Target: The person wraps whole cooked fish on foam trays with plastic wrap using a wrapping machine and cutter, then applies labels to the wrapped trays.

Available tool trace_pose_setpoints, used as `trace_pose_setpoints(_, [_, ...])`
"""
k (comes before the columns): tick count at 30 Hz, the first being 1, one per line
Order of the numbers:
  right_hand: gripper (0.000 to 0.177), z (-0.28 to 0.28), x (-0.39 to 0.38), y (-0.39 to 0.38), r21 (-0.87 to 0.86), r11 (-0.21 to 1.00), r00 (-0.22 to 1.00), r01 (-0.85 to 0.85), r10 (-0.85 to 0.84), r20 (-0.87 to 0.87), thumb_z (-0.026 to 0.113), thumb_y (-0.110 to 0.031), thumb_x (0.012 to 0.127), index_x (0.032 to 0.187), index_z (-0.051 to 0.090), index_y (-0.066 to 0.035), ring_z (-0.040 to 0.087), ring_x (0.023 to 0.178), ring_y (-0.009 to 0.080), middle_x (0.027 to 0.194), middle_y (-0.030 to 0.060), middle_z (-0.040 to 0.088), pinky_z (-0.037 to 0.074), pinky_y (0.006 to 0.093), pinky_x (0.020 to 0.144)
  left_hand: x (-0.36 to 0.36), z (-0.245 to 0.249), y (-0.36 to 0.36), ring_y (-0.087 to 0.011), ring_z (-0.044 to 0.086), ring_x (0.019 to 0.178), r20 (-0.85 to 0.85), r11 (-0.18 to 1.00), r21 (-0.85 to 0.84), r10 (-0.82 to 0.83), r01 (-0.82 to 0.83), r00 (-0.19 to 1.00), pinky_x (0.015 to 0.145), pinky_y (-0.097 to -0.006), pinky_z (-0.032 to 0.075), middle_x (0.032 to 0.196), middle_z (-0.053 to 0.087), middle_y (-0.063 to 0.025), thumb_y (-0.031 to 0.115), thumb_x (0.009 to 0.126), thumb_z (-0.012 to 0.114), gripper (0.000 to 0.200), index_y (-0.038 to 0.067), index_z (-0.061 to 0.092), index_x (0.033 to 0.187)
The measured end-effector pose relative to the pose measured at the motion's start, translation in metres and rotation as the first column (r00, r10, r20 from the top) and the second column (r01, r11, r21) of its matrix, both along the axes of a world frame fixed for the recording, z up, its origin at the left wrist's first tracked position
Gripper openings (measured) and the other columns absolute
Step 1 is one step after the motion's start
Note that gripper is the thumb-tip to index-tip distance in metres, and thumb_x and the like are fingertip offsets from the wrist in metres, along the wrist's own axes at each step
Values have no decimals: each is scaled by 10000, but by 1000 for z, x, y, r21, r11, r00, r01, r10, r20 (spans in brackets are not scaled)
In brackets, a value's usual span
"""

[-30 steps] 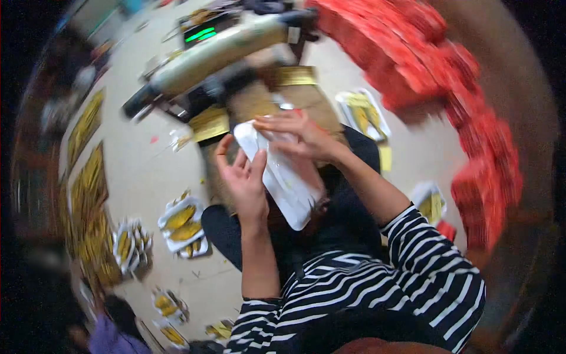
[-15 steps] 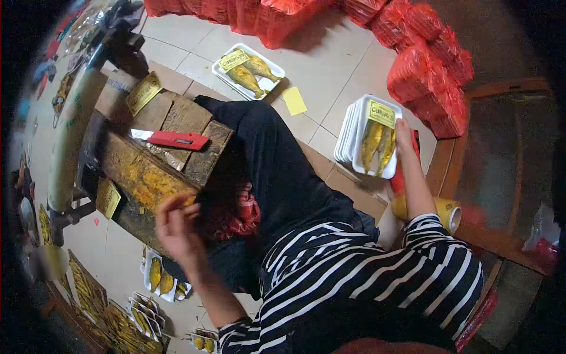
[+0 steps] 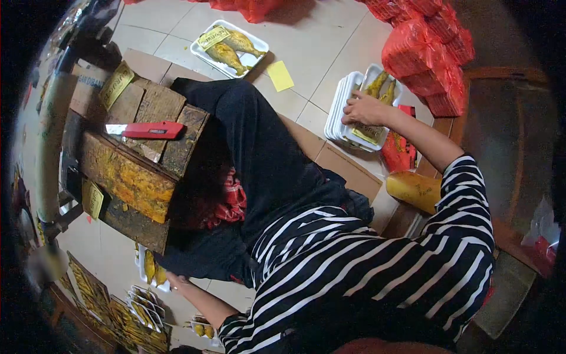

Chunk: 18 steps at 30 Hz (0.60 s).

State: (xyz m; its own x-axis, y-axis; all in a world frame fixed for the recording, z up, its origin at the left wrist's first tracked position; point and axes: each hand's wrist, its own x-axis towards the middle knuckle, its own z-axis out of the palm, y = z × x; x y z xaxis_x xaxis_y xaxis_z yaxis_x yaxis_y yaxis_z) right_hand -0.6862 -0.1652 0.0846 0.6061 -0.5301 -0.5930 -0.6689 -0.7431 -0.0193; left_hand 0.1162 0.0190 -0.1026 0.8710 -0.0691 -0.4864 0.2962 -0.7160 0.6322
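Observation:
My right hand [image 3: 367,111] lies over the top white tray of yellow fish [image 3: 377,88], its fingers bent together across the tray's middle and left side. A yellow label [image 3: 367,133] shows below the hand. Beneath and left of this tray is a stack of white trays [image 3: 334,118]. At lower left, my left hand [image 3: 175,282] reaches past my dark-clothed leg to the edge of another fish tray [image 3: 160,285]; its fingers are mostly hidden. A red-handled knife [image 3: 154,130] rests on the stained wooden block [image 3: 191,133].
A labelled fish tray [image 3: 257,49] and a yellow paper [image 3: 280,76] lie on the tiles. Red bagged stacks [image 3: 415,53] stand at upper right. A yellow roll [image 3: 413,187] is near my right elbow. More fish trays [image 3: 146,307] sit at lower left.
My right hand has moved from the tray's right edge to over its middle, and the tray's label now lies at the near end. My left hand has moved down from the block to the lower-left tray.

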Motion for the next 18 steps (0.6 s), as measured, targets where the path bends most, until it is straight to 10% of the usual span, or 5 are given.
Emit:
trace_pose_setpoints(10, [201,-9,10,-10,-68,996,998,-58,57,-13,437,-250,805,919,602,-233,486,925,183,869,-9,546,356,382,842,-12,-16,-9,-202,581,673,-228,940,-241,186,-240,956,572,-314,495,846,598,-110,229,856,523,303,6,551,1059])
trace_pose_setpoints(18, [243,49,183,-174,-143,919,650,367,-144,746,540,-62,756,998,564,-61,514,881,324,940,144,538,433,354,774,-32,-9,-3,-192,585,567,-277,811,-412,323,-416,905,497,-303,496,751,608,-108,237,839,541,309,8,558,1046])
